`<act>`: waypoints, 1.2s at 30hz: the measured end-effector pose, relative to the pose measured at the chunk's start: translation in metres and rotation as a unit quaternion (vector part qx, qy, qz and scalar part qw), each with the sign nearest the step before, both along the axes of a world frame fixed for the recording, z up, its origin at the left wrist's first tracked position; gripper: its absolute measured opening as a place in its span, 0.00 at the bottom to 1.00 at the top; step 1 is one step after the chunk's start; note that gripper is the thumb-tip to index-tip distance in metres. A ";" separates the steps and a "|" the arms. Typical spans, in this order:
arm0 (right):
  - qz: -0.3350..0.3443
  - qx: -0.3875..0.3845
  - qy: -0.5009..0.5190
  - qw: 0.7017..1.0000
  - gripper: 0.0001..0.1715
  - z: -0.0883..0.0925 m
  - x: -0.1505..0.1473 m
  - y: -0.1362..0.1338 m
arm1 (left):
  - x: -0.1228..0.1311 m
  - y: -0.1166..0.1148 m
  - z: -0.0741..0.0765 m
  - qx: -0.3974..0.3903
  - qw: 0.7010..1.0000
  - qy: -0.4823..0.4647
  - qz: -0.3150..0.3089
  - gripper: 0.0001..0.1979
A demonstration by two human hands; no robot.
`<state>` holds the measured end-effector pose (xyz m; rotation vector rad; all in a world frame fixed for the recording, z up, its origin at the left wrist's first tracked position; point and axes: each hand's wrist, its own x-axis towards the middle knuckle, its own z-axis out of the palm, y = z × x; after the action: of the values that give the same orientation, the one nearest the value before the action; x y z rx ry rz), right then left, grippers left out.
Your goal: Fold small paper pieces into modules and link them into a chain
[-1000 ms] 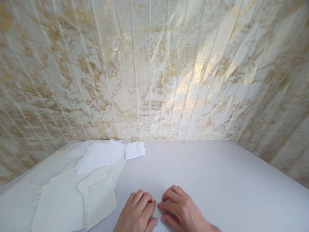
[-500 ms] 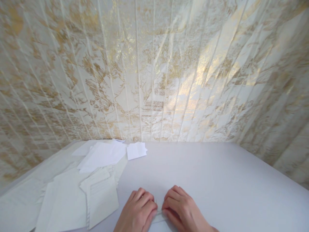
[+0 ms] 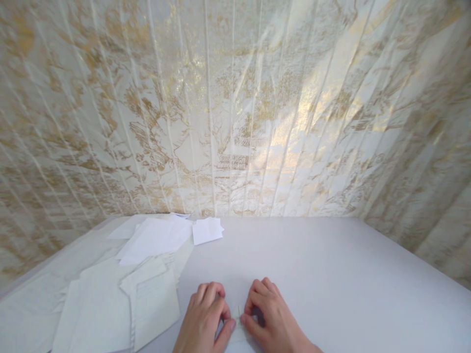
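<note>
A small piece of pale folded paper (image 3: 238,334) lies low on the table between my two hands, with crease lines across it. My left hand (image 3: 206,316) is at its left side, fingers curled and the thumb and forefinger closed on its edge. From the right, my right hand (image 3: 271,315) pinches the paper with thumb and forefinger, the other fingers bent above. Both hands partly cover the sheet, so its full outline is hidden.
On the left, overlapping pale sheets (image 3: 99,309) and a smaller stack of lined paper (image 3: 156,306) spread over the white table (image 3: 312,264). White sheets (image 3: 156,238) and a small folded white paper (image 3: 206,231) lie farther back. A gold-patterned curtain (image 3: 235,113) hangs behind.
The fingers of both hands have lifted and arched slightly, with thumbs showing more. More of the paper between the hands is visible. My right hand has shifted slightly left.
</note>
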<state>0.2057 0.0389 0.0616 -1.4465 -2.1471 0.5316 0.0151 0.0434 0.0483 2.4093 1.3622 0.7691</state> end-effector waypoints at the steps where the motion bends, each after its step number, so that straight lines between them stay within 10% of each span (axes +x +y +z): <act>1: -0.006 -0.003 -0.006 1.000 0.08 0.000 -0.002 0.000 | 0.001 0.000 0.000 -0.001 1.000 0.000 0.001 0.06; 36: 0.000 -0.044 0.060 0.997 0.25 0.007 0.013 0.003 | 0.001 0.004 -0.013 0.004 0.990 -0.063 -0.129 0.36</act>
<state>0.2183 0.0424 0.0686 -1.4228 -2.0539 0.7027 0.0158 0.0474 0.0351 2.4328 0.9767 0.8412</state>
